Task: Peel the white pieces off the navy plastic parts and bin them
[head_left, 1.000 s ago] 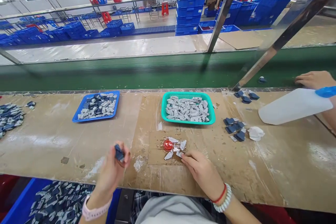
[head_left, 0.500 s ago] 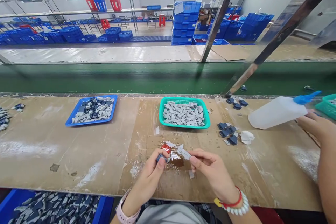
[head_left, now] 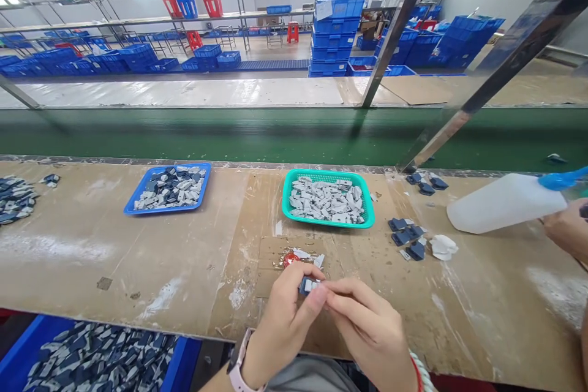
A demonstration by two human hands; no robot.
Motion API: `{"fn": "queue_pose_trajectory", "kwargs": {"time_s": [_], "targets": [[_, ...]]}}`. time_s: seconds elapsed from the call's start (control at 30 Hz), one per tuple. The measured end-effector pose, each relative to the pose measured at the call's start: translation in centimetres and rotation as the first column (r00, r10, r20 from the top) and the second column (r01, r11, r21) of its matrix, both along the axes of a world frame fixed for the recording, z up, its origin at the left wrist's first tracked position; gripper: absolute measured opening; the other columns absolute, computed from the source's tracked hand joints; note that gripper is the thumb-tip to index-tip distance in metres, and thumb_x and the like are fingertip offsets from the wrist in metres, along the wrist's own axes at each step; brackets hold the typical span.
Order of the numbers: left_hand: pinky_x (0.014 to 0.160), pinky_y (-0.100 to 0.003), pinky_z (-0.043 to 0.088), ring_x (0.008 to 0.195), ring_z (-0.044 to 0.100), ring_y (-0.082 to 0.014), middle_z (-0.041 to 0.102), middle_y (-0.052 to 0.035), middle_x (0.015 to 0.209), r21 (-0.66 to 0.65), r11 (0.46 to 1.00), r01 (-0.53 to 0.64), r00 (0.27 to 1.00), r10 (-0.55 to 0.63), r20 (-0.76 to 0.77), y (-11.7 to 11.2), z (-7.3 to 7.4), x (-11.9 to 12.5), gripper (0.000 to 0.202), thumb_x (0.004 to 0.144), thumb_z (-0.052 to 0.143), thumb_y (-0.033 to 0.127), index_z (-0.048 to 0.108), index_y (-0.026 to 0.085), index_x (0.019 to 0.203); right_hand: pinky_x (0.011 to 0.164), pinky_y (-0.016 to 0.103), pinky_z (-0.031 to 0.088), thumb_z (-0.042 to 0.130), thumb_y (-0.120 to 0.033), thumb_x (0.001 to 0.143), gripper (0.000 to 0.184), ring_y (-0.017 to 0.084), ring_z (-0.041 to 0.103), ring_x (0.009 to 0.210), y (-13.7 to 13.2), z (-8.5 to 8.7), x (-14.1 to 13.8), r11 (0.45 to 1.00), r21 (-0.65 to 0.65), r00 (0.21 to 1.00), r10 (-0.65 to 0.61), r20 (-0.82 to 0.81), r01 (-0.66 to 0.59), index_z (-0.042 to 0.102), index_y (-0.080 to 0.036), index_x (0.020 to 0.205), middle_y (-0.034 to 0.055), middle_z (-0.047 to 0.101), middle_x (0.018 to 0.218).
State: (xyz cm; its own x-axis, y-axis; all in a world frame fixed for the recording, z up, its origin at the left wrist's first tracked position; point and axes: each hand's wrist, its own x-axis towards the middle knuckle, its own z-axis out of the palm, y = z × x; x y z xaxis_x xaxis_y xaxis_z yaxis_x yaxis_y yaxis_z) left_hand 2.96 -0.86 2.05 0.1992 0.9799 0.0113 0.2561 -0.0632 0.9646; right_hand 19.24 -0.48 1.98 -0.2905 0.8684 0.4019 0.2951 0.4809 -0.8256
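Across the wide workbench [head_left: 184, 257] we go, and down at six o'clock the two hands meet — left hand [head_left: 287, 312] slanting in from seven, thumb on top, fingers curled; right hand [head_left: 372, 324] from five, fingers stretched toward the left thumb. Twelve o'clock from them, the green basket [head_left: 370, 209] of pale pieces; at two, a tilted bottle [head_left: 505, 205], and past it a co-worker's hand [head_left: 563, 226], cut by the frame's edge. To the grip: the left pinches the dark blue part [head_left: 306, 286], half covered by fingers; whether the right's tips close on anything — hidden, can't tell. Eleven o'clock from that part, a red disc [head_left: 289, 259] peeps out, its lower side covered.
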Motion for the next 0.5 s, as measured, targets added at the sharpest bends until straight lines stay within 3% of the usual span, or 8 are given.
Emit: {"fn": "queue_pose_trajectory", "kwargs": {"time_s": [0.13, 0.23, 0.3, 0.37, 0.43, 0.5], "targets": [[0.078, -0.030, 0.041, 0.085, 0.056, -0.0199, 0.061, -0.0056, 0.091, -0.014, 0.999, -0.042, 0.999, 0.041, -0.023, -0.3, -0.3, 0.7, 0.023, 0.095, 0.038, 0.037, 0.055, 0.021, 0.097, 0.061, 0.028, 0.058, 0.047, -0.016, 0.090, 0.048, 0.019, 0.068, 0.074, -0.7, -0.1, -0.2, 0.998, 0.037, 0.987, 0.044, 0.157, -0.051, 0.053, -0.046, 0.128, 0.0070, 0.071, 0.088], [0.077, -0.030, 0.041, 0.083, 0.056, -0.0195, 0.063, -0.0041, 0.090, -0.054, 0.996, -0.065, 0.997, 0.062, -0.051, -0.4, -1.0, 0.7, 0.025, 0.095, 0.036, 0.035, 0.057, 0.023, 0.100, 0.062, 0.030, 0.058, 0.041, -0.020, 0.093, 0.042, 0.021, 0.068, 0.076, -1.0, 0.0, -0.6, 0.995, 0.009, 0.955, 0.089, 0.283, -0.096, 0.056, -0.041, 0.126, 0.0093, 0.071, 0.088], [0.075, -0.030, 0.042, 0.079, 0.057, -0.0201, 0.064, -0.0035, 0.086, -0.096, 0.991, -0.088, 0.994, 0.082, -0.067, -0.8, -1.4, 0.0, 0.027, 0.093, 0.039, 0.037, 0.060, 0.024, 0.101, 0.064, 0.029, 0.058, 0.038, -0.023, 0.095, 0.040, 0.020, 0.068, 0.077, -1.0, 0.0, -0.6, 0.986, -0.060, 0.930, 0.167, 0.328, -0.156, 0.059, -0.040, 0.123, 0.0082, 0.071, 0.090], [0.066, -0.030, 0.042, 0.069, 0.056, -0.0205, 0.064, -0.0025, 0.076, -0.143, 0.966, -0.216, 0.975, 0.207, -0.074, -1.6, -2.0, -2.1, 0.031, 0.090, 0.041, 0.043, 0.064, 0.024, 0.097, 0.067, 0.028, 0.058, 0.039, -0.024, 0.095, 0.037, 0.018, 0.068, 0.078, -0.6, 0.0, -0.3, 0.972, -0.111, 0.919, 0.232, 0.318, -0.206, 0.060, -0.040, 0.121, 0.0061, 0.070, 0.091], [0.058, -0.029, 0.042, 0.064, 0.054, -0.0207, 0.062, -0.0008, 0.069, -0.159, 0.869, -0.468, 0.884, 0.460, -0.086, -3.1, -2.7, -5.8, 0.032, 0.084, 0.046, 0.050, 0.068, 0.026, 0.088, 0.070, 0.027, 0.057, 0.043, -0.024, 0.094, 0.035, 0.017, 0.067, 0.081, 0.3, -0.1, 0.4, 0.972, -0.109, 0.927, 0.231, 0.295, -0.207, 0.061, -0.039, 0.120, 0.0055, 0.069, 0.094], [0.055, -0.027, 0.045, 0.066, 0.056, -0.0207, 0.063, 0.0025, 0.069, -0.156, 0.677, -0.719, 0.694, 0.712, -0.108, -5.4, -3.5, -10.5, 0.028, 0.077, 0.053, 0.053, 0.069, 0.031, 0.079, 0.072, 0.027, 0.056, 0.045, -0.024, 0.094, 0.031, 0.016, 0.066, 0.082, 2.1, -0.3, 1.3, 0.985, -0.058, 0.936, 0.171, 0.307, -0.161, 0.064, -0.034, 0.116, 0.0067, 0.068, 0.095]]}}
